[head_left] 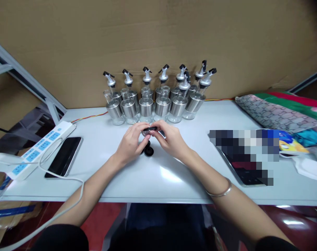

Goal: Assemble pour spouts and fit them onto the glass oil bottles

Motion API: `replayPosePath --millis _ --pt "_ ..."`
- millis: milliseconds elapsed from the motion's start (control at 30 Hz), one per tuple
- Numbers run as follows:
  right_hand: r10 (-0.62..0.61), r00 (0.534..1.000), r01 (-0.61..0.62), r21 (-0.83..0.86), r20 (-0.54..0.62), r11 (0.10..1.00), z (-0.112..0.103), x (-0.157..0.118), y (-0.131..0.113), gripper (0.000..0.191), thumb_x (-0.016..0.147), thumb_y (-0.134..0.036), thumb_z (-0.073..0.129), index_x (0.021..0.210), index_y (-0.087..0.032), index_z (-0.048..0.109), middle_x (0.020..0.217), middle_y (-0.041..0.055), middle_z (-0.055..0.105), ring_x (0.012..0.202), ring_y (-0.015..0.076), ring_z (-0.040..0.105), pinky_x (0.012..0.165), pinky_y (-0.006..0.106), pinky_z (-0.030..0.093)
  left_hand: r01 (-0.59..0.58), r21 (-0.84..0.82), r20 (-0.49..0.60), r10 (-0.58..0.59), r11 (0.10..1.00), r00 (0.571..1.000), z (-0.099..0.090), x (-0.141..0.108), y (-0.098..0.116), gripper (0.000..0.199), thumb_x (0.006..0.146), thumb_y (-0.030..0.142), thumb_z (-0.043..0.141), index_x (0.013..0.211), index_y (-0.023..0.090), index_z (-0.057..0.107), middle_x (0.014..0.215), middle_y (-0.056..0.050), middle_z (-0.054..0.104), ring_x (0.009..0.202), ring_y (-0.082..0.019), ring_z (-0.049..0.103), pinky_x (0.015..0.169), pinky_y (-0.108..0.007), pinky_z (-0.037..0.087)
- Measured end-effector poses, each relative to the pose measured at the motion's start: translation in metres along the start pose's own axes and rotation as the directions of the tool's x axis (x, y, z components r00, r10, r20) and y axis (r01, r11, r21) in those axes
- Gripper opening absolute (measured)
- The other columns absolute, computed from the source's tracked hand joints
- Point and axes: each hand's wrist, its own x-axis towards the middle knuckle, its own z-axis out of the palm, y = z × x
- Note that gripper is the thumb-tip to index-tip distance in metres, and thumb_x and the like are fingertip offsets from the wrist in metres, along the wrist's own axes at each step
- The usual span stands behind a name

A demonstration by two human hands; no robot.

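My left hand (133,141) and my right hand (169,137) meet over the middle of the table. Between their fingertips they grip a small silver-and-black pour spout (148,130), partly hidden by the fingers. Just below it, a round black stopper piece (148,151) lies on the tabletop, with more black parts half covered by my left hand. Beyond my hands, glass bottles with steel sleeves (146,107) stand in two rows. The back-row bottles carry silver pour spouts with black levers (163,72). Several front-row bottles at the left have bare necks, while those at the right wear spouts.
A white power strip (34,153) and a dark phone (64,157) lie at the left, with a white cable crossing my left forearm. At the right are a partly blurred tablet-like device (242,167), a patterned cloth (270,111) and a white object (311,169). Cardboard (158,35) backs the table.
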Motion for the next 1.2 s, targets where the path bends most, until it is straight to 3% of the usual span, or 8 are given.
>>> replayPosePath --millis 133,233,400,500,700,933,1067,1200 --pt "-0.015 1.000 0.016 -0.041 0.023 0.999 0.000 0.000 -0.001 0.011 0.094 -0.019 0.042 0.098 -0.020 0.053 0.084 0.0039 0.067 0.074 0.0140 0.064 0.065 0.024 0.048 0.049 -0.028 -0.026 -0.049 0.998 0.998 -0.001 -0.002 -0.001 0.014 0.096 0.026 0.041 0.104 0.019 0.050 0.099 -0.007 0.064 0.094 -0.018 0.062 0.082 -0.032 0.050" --pt "-0.029 0.999 0.031 -0.080 0.030 0.996 0.001 -0.001 -0.001 0.013 0.095 -0.019 0.040 0.099 -0.020 0.052 0.084 0.0041 0.068 0.072 0.0143 0.064 0.064 0.024 0.047 0.151 -0.139 -0.012 -0.154 0.979 0.988 0.003 -0.003 0.001 0.015 0.096 0.030 0.040 0.101 0.019 0.049 0.095 -0.006 0.064 0.087 -0.015 0.063 0.078 -0.029 0.051" --pt "-0.066 0.998 0.068 -0.155 0.022 0.986 0.000 0.000 -0.001 0.012 0.094 -0.019 0.041 0.098 -0.018 0.053 0.084 0.0057 0.068 0.072 0.0156 0.063 0.064 0.025 0.045 0.348 -0.453 0.084 -0.349 0.821 0.933 0.009 -0.005 0.006 0.023 0.092 0.041 0.049 0.099 0.019 0.048 0.093 -0.004 0.060 0.083 -0.013 0.061 0.075 -0.025 0.050" --pt "-0.060 0.997 0.067 -0.197 0.042 0.978 -0.004 0.002 0.001 0.012 0.094 -0.023 0.043 0.090 -0.018 0.054 0.077 0.0043 0.066 0.068 0.0152 0.060 0.063 0.026 0.042 0.406 -0.524 0.103 -0.418 0.749 0.903 0.010 -0.005 0.008 0.024 0.093 0.043 0.046 0.098 0.019 0.049 0.087 -0.003 0.059 0.076 -0.012 0.059 0.072 -0.025 0.050" --pt "-0.058 0.987 0.098 -0.279 0.148 0.955 -0.009 0.003 0.004 0.028 0.095 -0.032 0.039 0.072 -0.019 0.049 0.064 0.0012 0.056 0.058 0.0138 0.049 0.059 0.027 0.035 0.350 -0.355 0.035 -0.362 0.867 0.931 0.006 -0.004 0.009 0.020 0.094 0.038 0.043 0.096 0.019 0.048 0.081 -0.001 0.057 0.066 -0.011 0.053 0.063 -0.023 0.046" --pt "-0.033 0.979 0.093 -0.296 0.202 0.950 -0.003 0.000 0.005 0.032 0.098 -0.032 0.031 0.072 -0.020 0.046 0.063 0.0012 0.056 0.056 0.0141 0.047 0.059 0.027 0.031 0.378 -0.302 0.077 -0.373 0.875 0.925 0.002 -0.002 0.012 0.014 0.093 0.032 0.043 0.092 0.019 0.048 0.076 0.001 0.055 0.061 -0.010 0.052 0.057 -0.022 0.043" --pt "-0.025 0.985 0.079 -0.320 0.169 0.944 0.000 -0.001 0.006 0.034 0.098 -0.032 0.029 0.072 -0.020 0.047 0.065 0.0019 0.058 0.058 0.0146 0.049 0.062 0.028 0.031 0.349 -0.297 0.028 -0.357 0.889 0.934 0.002 -0.001 0.011 0.011 0.092 0.030 0.045 0.092 0.019 0.049 0.076 0.001 0.056 0.062 -0.010 0.052 0.058 -0.021 0.042" --pt "0.002 0.999 0.014 -0.323 0.048 0.946 0.000 -0.001 0.002 0.035 0.097 -0.040 0.034 0.076 -0.018 0.052 0.066 0.0017 0.060 0.062 0.0147 0.053 0.067 0.030 0.029 0.278 -0.288 -0.064 -0.308 0.917 0.949 0.003 0.000 0.010 0.010 0.088 0.027 0.053 0.092 0.020 0.048 0.078 0.001 0.057 0.064 -0.009 0.052 0.058 -0.020 0.043"
